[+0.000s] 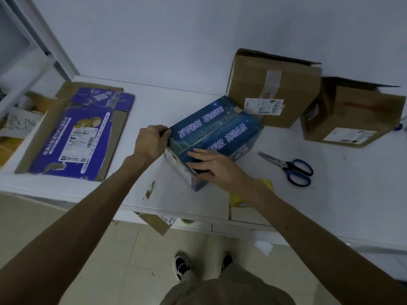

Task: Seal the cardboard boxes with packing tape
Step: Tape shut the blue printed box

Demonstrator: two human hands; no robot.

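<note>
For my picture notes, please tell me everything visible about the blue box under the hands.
The blue box is dark printed cardboard with white Chinese characters and small stars. Its top flaps are closed, meeting in a lengthwise seam. It lies slanted on the white table, its far end by a brown box. The left hand grips its near left corner; the right hand lies flat on top.

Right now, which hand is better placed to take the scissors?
Right hand: it rests flat on the blue box, nearer the scissors; the left hand grips the box's other side.
</note>
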